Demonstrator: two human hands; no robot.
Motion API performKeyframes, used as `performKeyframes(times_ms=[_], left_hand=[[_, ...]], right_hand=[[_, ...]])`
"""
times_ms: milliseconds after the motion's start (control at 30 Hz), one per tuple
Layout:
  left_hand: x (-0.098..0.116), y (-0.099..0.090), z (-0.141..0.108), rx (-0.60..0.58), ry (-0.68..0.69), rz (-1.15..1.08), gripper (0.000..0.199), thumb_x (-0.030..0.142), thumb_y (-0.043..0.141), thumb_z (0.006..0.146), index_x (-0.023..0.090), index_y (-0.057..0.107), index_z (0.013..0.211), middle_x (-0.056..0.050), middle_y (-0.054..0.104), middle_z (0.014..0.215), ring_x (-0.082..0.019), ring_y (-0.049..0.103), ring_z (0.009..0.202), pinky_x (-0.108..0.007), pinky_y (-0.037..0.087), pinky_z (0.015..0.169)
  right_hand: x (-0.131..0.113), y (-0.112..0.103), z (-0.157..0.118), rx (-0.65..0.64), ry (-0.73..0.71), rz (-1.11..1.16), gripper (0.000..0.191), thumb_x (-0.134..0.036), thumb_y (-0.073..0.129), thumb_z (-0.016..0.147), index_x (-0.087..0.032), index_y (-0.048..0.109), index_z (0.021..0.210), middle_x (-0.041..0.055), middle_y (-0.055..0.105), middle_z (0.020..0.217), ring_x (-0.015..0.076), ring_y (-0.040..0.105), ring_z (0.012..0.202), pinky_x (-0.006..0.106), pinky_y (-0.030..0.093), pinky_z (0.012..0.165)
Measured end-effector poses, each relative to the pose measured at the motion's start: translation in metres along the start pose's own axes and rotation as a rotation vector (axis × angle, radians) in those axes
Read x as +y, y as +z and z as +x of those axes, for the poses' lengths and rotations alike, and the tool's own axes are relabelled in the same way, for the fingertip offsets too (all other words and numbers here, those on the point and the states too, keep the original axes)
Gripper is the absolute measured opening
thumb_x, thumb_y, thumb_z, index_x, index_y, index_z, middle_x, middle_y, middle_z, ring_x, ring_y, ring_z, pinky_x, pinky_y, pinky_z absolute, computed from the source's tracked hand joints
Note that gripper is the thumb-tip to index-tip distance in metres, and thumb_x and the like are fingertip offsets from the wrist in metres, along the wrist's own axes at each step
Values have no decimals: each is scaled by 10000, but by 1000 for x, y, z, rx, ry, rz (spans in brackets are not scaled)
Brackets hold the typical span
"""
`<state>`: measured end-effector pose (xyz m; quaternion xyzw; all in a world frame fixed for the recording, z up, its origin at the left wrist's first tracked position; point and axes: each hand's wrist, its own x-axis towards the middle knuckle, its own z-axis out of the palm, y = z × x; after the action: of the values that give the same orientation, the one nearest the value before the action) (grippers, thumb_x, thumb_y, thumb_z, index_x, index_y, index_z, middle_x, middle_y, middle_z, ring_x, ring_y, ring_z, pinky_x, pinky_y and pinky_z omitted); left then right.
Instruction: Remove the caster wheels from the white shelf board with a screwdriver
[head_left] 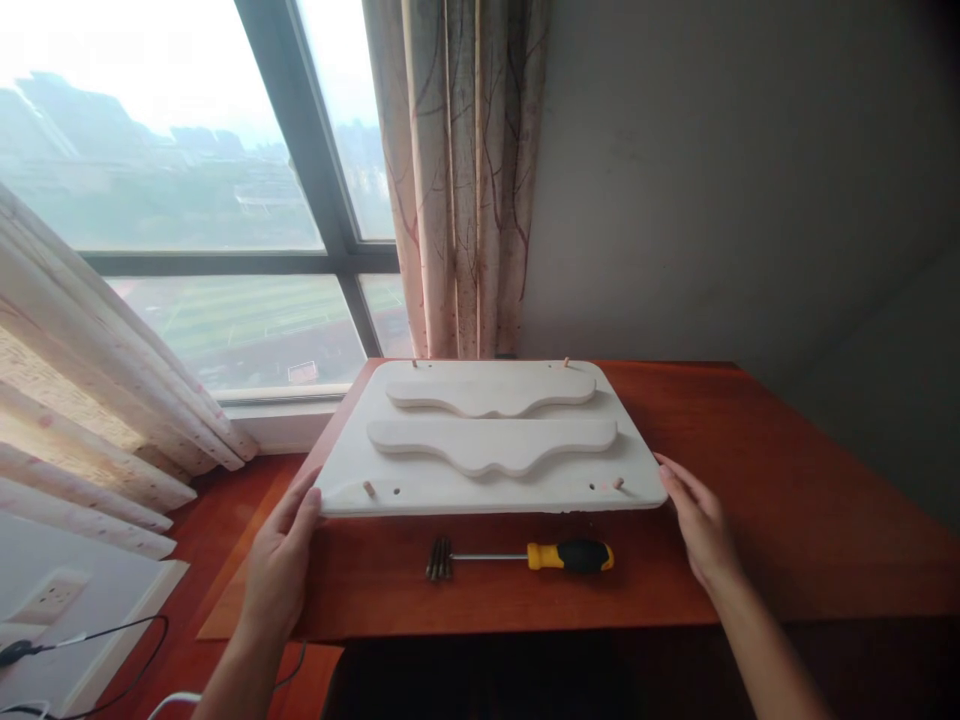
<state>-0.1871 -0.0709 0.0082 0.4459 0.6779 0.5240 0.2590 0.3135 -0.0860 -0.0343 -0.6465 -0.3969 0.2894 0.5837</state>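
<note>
A white board [491, 492] with rounded corners lies on the wooden table, and wooden dowels [368, 489] stick up near its corners beside small dark holes. Two white wavy-edged pieces rest on it, the far piece [491, 396] parallel to the near piece [491, 440]. My left hand [283, 545] grips the board's near left corner, thumb on the edge. At the near right corner my right hand [697, 520] is closed on the board too, its fingertips partly hidden. In front of the board lie a yellow-and-black screwdriver [570, 556] and several dark screws [439, 558] at its tip.
The reddish-brown table [765, 480] stretches to the right along a grey wall. Patterned curtains [465, 180] and a window [247, 330] stand behind and left. Cables [124, 628] run from a wall socket [54, 597] at lower left.
</note>
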Motion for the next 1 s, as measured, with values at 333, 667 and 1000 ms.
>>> performKeyframes(times_ms=[333,667,1000], left_hand=[[1,7,-1,0,51,-58,606,586,588,859,248,626,1361,-52,670,1330,-325,555,1312,-439,411,1150],[10,13,27,-33,-27,-135,656,536,640,814,167,621,1356,-76,706,1152,-201,686,863,-377,589,889],[7,5,84,34,-56,-156,485,302,519,942,133,571,1394,-68,663,1179,-117,610,850,-193,549,704]], right_hand=[[11,1,7,-23,-91,-97,464,-568,559,915,-280,700,1250,70,688,1301,306,589,1282,459,466,1102],[-1,22,25,-80,-132,-146,595,-605,519,926,-172,660,1309,124,658,1341,293,567,1304,441,439,1114],[-18,78,31,-190,-277,-248,632,-589,448,950,-123,643,1330,185,671,1298,314,640,1199,460,503,1024]])
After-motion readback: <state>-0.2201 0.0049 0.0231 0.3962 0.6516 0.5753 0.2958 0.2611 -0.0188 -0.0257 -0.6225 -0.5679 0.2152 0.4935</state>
